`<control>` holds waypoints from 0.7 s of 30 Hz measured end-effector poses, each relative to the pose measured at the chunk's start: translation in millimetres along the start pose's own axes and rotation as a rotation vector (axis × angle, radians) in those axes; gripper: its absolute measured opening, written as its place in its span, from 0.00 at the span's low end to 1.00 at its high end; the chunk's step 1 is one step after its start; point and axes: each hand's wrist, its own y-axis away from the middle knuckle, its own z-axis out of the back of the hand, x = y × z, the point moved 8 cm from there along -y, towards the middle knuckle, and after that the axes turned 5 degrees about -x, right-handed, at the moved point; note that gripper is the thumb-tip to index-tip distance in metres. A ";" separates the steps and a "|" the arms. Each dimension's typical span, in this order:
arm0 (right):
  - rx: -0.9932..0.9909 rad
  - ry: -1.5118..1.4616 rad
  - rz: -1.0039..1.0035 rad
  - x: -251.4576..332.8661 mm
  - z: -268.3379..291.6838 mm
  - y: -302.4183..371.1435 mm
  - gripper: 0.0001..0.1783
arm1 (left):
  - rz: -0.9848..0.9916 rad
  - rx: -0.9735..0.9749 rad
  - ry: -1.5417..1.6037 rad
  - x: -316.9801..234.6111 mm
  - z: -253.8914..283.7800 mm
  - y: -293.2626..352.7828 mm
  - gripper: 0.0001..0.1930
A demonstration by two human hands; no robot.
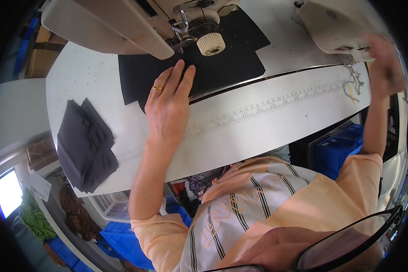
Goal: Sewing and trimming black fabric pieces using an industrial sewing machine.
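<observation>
Holds flat black cloth (229, 63) at upper centre under extended fingers (171, 84) of left hand (168, 106), likely against slipping; cannot tell grip of blurred right hand (387, 68).

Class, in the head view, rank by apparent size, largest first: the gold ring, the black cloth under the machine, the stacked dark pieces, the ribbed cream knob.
1. Black cloth, though partly covered
2. Stacked dark pieces
3. Ribbed cream knob
4. Gold ring

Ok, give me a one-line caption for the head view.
Left hand on black cloth at a sewing machine, right hand blurred near its right end, a dark cloth stack at left.
</observation>
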 end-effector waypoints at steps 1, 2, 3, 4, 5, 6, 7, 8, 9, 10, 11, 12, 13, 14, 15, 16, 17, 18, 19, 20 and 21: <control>0.325 -0.090 0.061 22.2 -57.7 19.7 0.08 | 0.009 0.002 0.005 0.5 -0.3 0.3 0.22; 0.595 -0.177 0.006 36.2 -110.0 44.5 0.05 | 0.016 -0.015 0.018 1.0 0.9 0.4 0.22; 0.535 -0.177 0.094 46.4 -151.7 48.3 0.06 | 0.012 0.005 0.012 0.8 -0.7 0.4 0.22; 0.461 -0.277 0.069 50.5 -181.5 46.6 0.07 | 0.007 0.006 0.007 0.9 -0.8 0.4 0.21; 0.428 -0.208 0.089 52.2 -206.2 46.1 0.07 | 0.011 -0.013 0.009 1.6 0.7 0.4 0.21; 0.417 -0.141 0.107 53.3 -226.5 45.0 0.06 | 0.003 0.003 0.001 1.3 -0.7 0.6 0.21; 0.415 -0.140 0.108 53.5 -241.3 43.1 0.06 | 0.014 0.012 0.004 2.5 -1.4 0.8 0.23; 0.404 -0.170 0.159 58.9 -248.6 41.2 0.05 | 0.025 0.022 0.008 3.6 -2.4 1.0 0.26; 0.394 -0.200 0.209 63.7 -248.6 40.1 0.05 | 0.022 0.022 0.007 3.7 -2.5 1.0 0.26; 0.393 -0.198 0.208 63.1 -245.2 39.5 0.05 | 0.025 0.023 0.009 4.0 -2.9 1.0 0.26; 0.496 -0.225 0.232 65.4 -244.3 44.6 0.05 | 0.027 0.007 0.015 4.1 -1.6 0.8 0.26; 0.579 -0.272 0.274 67.9 -241.2 50.5 0.06 | 0.025 0.026 0.014 3.8 -3.3 0.9 0.26; 0.601 -0.251 0.259 63.9 -236.5 52.5 0.06 | 0.007 0.007 0.004 2.2 -1.8 0.7 0.23; 0.617 -0.200 0.166 52.8 -233.5 53.2 0.07 | -0.004 -0.019 -0.006 1.1 0.4 0.7 0.21; 0.684 -0.149 0.073 42.1 -234.5 56.8 0.07 | -0.006 -0.013 -0.007 0.5 0.4 1.1 0.21; 0.634 -0.153 0.071 40.0 -227.9 54.4 0.07 | 0.002 0.004 0.007 0.7 -0.4 1.4 0.22; 0.586 -0.080 0.021 32.3 -221.7 50.8 0.08 | 0.013 -0.001 0.028 1.4 0.5 1.2 0.23; 0.572 0.017 -0.064 22.1 -215.1 47.7 0.08 | 0.004 0.021 0.020 0.4 -0.8 1.4 0.23; 0.494 0.152 -0.031 22.3 -198.5 43.5 0.13 | 0.013 0.032 0.017 1.1 -1.6 1.2 0.25; 0.431 0.095 -0.097 20.9 -174.1 41.5 0.16 | 0.022 0.024 0.022 1.9 -0.8 0.8 0.26; 0.420 0.037 -0.170 19.0 -146.1 42.1 0.19 | 0.018 0.039 0.012 1.8 -2.2 0.7 0.26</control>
